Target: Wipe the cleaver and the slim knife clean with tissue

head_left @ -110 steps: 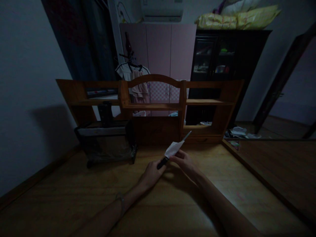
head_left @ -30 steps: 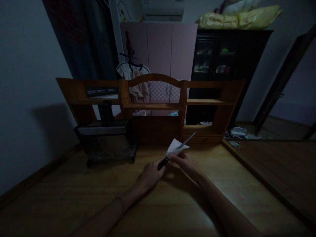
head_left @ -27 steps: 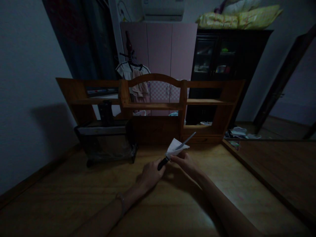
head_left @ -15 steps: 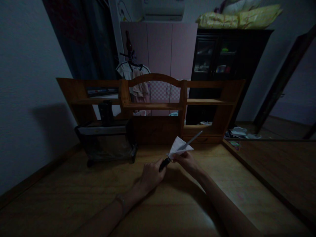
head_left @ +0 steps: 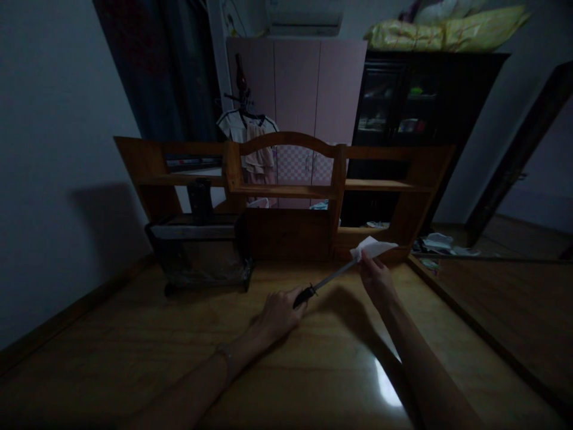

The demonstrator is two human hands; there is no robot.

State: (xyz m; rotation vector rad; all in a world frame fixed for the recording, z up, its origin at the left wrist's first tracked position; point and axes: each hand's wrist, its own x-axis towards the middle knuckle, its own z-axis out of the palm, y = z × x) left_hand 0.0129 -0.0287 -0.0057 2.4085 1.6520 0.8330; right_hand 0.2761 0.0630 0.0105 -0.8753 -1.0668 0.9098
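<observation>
My left hand (head_left: 281,313) is closed round the black handle of a knife (head_left: 333,276), which has a small guard and a long, narrow grey blade. The blade points up and to the right, above the wooden tabletop. Toward its far end, my right hand (head_left: 375,276) pinches a white tissue (head_left: 372,246) around the blade. The tip is hidden in the tissue, one corner of which sticks out to the right. Whether it is paper or thin cloth I cannot tell for sure.
A wooden shelf unit (head_left: 286,191) stands along the table's (head_left: 268,382) far side. In front of its left part is a black-framed box (head_left: 203,254) with a dark cylindrical object (head_left: 199,200) on top. A raised wooden edge (head_left: 470,322) runs along the right.
My right hand has slid the tissue from near the handle outward along the blade toward its tip, baring the blade near the guard. My left hand keeps its grip on the handle.
</observation>
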